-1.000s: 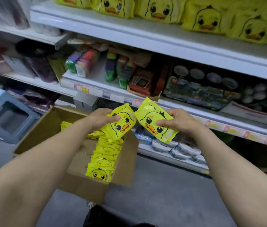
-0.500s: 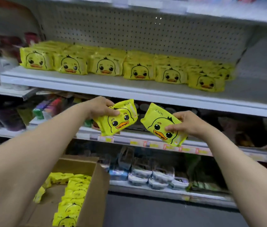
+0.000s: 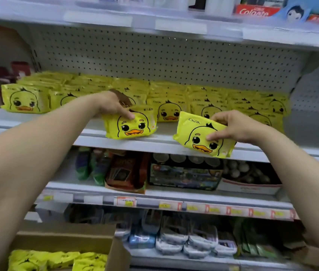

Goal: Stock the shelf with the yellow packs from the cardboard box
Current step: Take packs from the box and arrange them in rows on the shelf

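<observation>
Head view puts me at the placing step, with both hands loaded and up at the shelf (image 3: 88,132). My left hand (image 3: 111,106) is curled over the top of the left pack (image 3: 133,128), thumb on its duck face. That pack stands upright at frame centre, and its lower edge seems to touch the shelf's front. My right hand (image 3: 231,126), right of centre, pinches the right pack (image 3: 199,137) by its upper right corner. This one is tilted and overlaps the shelf's front lip, so I judge it not yet set down. The stocked packs (image 3: 25,98) fill the back of the shelf in rows from upper left to right, against the pegboard (image 3: 154,59). The bare strip in front of them is the only room left. Next I would push each pack back until it meets the row and stands square, then let go. Shoving too hard could topple the standing packs behind. Boxed packs (image 3: 56,260) lie in the cardboard box (image 3: 66,239) at lower left, so much of the job remains. Card boxes (image 3: 127,173) sit one shelf below, above a price strip (image 3: 174,206), and a Colgate carton (image 3: 256,10) shows at the top right. None of these block my reach.
</observation>
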Demonstrator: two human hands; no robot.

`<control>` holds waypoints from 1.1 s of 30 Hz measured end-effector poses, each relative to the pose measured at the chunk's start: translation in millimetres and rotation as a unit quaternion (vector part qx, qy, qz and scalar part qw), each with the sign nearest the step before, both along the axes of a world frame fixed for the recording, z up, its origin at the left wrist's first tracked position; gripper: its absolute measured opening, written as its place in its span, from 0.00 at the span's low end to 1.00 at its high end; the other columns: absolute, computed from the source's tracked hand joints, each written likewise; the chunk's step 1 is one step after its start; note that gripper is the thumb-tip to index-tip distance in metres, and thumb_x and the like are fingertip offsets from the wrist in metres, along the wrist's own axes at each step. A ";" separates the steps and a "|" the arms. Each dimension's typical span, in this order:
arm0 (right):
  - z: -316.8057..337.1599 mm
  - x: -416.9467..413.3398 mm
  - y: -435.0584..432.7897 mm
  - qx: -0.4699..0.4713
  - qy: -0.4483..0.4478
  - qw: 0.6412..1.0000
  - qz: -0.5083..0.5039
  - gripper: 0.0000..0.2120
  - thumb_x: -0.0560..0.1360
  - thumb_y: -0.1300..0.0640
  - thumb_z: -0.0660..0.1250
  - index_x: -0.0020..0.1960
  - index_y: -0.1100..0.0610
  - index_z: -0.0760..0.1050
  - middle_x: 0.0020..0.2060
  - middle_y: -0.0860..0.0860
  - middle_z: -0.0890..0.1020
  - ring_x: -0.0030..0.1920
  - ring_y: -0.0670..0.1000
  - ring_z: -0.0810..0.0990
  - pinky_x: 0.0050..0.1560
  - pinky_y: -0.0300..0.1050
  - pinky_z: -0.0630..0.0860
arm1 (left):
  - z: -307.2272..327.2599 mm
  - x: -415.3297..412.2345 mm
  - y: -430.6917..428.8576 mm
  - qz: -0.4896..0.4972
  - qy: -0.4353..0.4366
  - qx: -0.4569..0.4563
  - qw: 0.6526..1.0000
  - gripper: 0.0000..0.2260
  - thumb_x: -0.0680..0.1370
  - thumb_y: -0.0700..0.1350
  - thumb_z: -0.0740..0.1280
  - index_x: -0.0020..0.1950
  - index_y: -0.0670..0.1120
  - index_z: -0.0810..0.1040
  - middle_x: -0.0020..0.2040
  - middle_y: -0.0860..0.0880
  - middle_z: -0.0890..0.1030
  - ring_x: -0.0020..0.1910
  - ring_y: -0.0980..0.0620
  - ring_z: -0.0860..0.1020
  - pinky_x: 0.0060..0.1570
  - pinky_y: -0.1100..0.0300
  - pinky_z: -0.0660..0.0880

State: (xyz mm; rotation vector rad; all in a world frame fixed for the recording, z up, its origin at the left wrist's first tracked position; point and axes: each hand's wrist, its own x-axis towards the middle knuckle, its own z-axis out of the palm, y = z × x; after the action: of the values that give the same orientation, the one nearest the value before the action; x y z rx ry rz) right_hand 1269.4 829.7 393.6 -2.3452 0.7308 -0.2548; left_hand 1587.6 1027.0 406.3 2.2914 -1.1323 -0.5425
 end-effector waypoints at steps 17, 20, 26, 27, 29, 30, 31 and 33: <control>0.0 143.4 -61.2 -0.052 0.086 0.994 0.031 0.22 0.64 0.45 0.81 0.55 0.44 0.78 0.60 0.41 0.79 0.65 0.42 0.74 0.63 0.44 0.71 | 7.2 93.9 -49.7 -0.113 -0.151 0.074 0.979 0.22 0.71 0.55 0.76 0.61 0.50 0.79 0.60 0.48 0.80 0.59 0.47 0.77 0.56 0.57 0.72; -1.2 145.2 -57.5 -0.069 0.069 0.995 0.019 0.18 0.67 0.48 0.80 0.54 0.46 0.80 0.55 0.43 0.81 0.58 0.45 0.78 0.52 0.38 0.72 | 3.2 99.8 -51.5 -0.115 -0.144 0.068 0.981 0.21 0.69 0.55 0.77 0.60 0.51 0.80 0.58 0.49 0.81 0.58 0.48 0.78 0.54 0.57 0.72; -11.1 144.8 -52.5 -0.100 0.005 0.995 -0.025 0.29 0.64 0.51 0.82 0.63 0.49 0.78 0.58 0.44 0.79 0.62 0.45 0.75 0.58 0.38 0.68 | 3.4 95.0 -52.2 -0.139 -0.119 0.036 0.983 0.13 0.69 0.54 0.77 0.51 0.57 0.79 0.57 0.52 0.79 0.58 0.50 0.76 0.51 0.58 0.68; -12.6 144.5 -52.2 -0.104 -0.004 0.994 -0.026 0.30 0.64 0.51 0.82 0.64 0.49 0.78 0.58 0.45 0.79 0.62 0.45 0.76 0.58 0.38 0.69 | 3.3 92.8 -52.4 -0.142 -0.107 0.030 0.984 0.13 0.68 0.54 0.78 0.48 0.59 0.78 0.57 0.54 0.79 0.57 0.51 0.76 0.51 0.57 0.69; -14.2 143.0 -49.3 -0.125 -0.002 0.992 -0.033 0.32 0.65 0.50 0.82 0.66 0.49 0.76 0.60 0.47 0.79 0.64 0.47 0.75 0.60 0.40 0.70 | 3.2 87.0 -53.9 -0.152 -0.090 0.021 0.984 0.14 0.66 0.55 0.79 0.48 0.59 0.78 0.58 0.55 0.79 0.58 0.52 0.76 0.57 0.55 0.72; -13.8 142.5 -46.0 -0.154 0.002 0.987 -0.041 0.32 0.65 0.48 0.81 0.67 0.48 0.75 0.62 0.47 0.78 0.65 0.48 0.73 0.62 0.43 0.70 | 3.3 84.1 -55.4 -0.154 -0.087 0.018 0.984 0.15 0.66 0.56 0.79 0.48 0.59 0.78 0.59 0.54 0.79 0.59 0.52 0.76 0.60 0.53 0.72; -12.8 143.6 -41.4 -0.177 -0.010 0.983 -0.046 0.30 0.67 0.47 0.80 0.66 0.46 0.74 0.64 0.47 0.77 0.67 0.49 0.72 0.63 0.44 0.69 | 3.6 80.7 -57.2 -0.155 -0.085 0.015 0.984 0.16 0.65 0.56 0.79 0.49 0.60 0.78 0.59 0.54 0.79 0.60 0.53 0.76 0.63 0.52 0.72; -9.3 150.2 -25.7 -0.125 -0.111 0.985 -0.030 0.22 0.70 0.49 0.78 0.61 0.43 0.74 0.61 0.45 0.78 0.64 0.47 0.74 0.64 0.45 0.71 | 6.6 73.7 -59.5 -0.165 -0.070 0.002 0.984 0.16 0.66 0.56 0.79 0.49 0.59 0.78 0.59 0.55 0.79 0.61 0.54 0.75 0.64 0.52 0.71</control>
State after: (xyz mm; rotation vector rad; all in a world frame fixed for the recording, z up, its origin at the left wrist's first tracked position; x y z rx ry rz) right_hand 1419.5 804.0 384.3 -2.4778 0.6924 -0.6577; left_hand 1661.3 967.6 412.9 2.1840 -1.5973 -0.5098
